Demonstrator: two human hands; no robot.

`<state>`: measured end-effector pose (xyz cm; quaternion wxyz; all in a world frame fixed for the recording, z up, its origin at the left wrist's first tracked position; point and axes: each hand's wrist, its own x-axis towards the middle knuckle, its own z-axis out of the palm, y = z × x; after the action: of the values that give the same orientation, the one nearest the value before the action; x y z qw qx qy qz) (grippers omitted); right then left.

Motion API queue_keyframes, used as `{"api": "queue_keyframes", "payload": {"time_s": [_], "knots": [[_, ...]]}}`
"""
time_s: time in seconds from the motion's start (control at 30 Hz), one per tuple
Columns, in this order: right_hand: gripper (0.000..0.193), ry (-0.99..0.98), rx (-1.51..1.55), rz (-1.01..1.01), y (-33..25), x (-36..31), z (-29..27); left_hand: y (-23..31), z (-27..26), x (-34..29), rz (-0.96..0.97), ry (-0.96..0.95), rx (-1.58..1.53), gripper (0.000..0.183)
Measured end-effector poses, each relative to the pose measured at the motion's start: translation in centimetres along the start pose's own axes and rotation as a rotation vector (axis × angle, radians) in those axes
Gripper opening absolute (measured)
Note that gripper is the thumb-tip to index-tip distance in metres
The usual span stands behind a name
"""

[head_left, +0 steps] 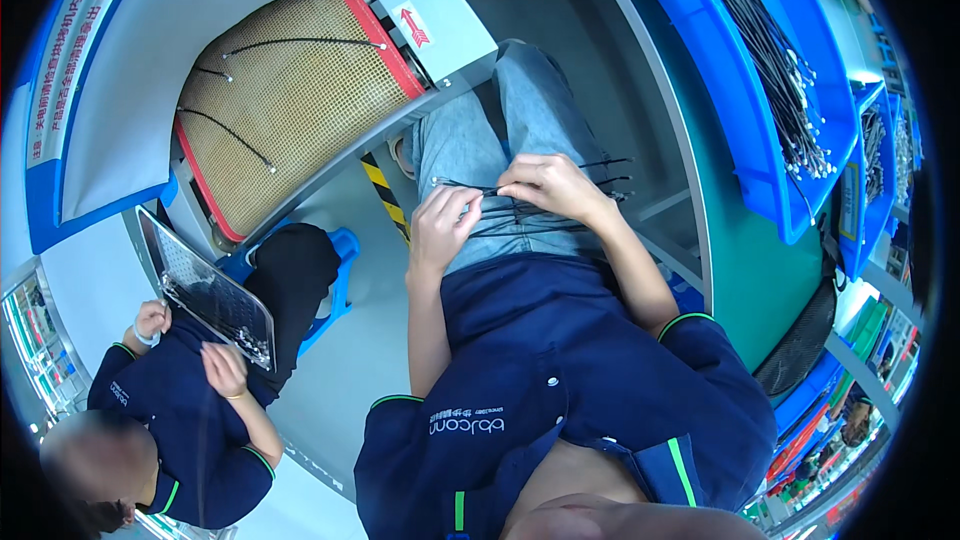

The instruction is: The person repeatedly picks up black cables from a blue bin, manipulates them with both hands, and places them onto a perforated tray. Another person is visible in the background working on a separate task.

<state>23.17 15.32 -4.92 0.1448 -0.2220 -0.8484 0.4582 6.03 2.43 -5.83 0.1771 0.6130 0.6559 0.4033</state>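
Over my lap, my left hand [443, 227] and my right hand [548, 183] are close together, each with its fingers pinched on a thin black cable [489, 190]. A small pale connector end [437, 181] sticks out past my left fingers. Several more black cables [545, 231] lie across my jeans [468, 145] under my hands, their ends reaching out to the right. My fingers hide the exact spot where the held cable is gripped.
Ahead on the left, a mesh conveyor belt [290, 70] with red edges carries several black cables. Blue bins [745, 140] of cables stand on a green-topped bench [735, 270] at right. At lower left, a co-worker [190, 410] sits with a clear tray [205, 285].
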Motion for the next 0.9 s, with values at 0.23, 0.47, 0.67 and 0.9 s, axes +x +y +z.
{"api": "queue_keyframes", "payload": {"time_s": [0.23, 0.47, 0.67, 0.9], "knots": [[0.014, 0.06, -0.118, 0.055, 2.8, -1.4, -3.6, -2.8, -3.4, -1.6, -0.179, 0.03, 0.133, 0.011], [0.016, 0.126, -0.042, 0.186, 3.7, -2.5, -5.9, -4.5, -5.9, -3.3, -0.299, 0.089, 0.187, 0.009], [0.015, 0.209, -0.028, 0.165, 2.8, -2.4, -5.9, -4.7, -6.4, -3.7, -0.317, 0.082, 0.191, 0.009], [0.008, 0.225, 0.039, 0.151, 3.1, -2.7, -5.6, -4.4, -7.0, -3.7, -0.336, 0.107, 0.189, 0.008]]}}
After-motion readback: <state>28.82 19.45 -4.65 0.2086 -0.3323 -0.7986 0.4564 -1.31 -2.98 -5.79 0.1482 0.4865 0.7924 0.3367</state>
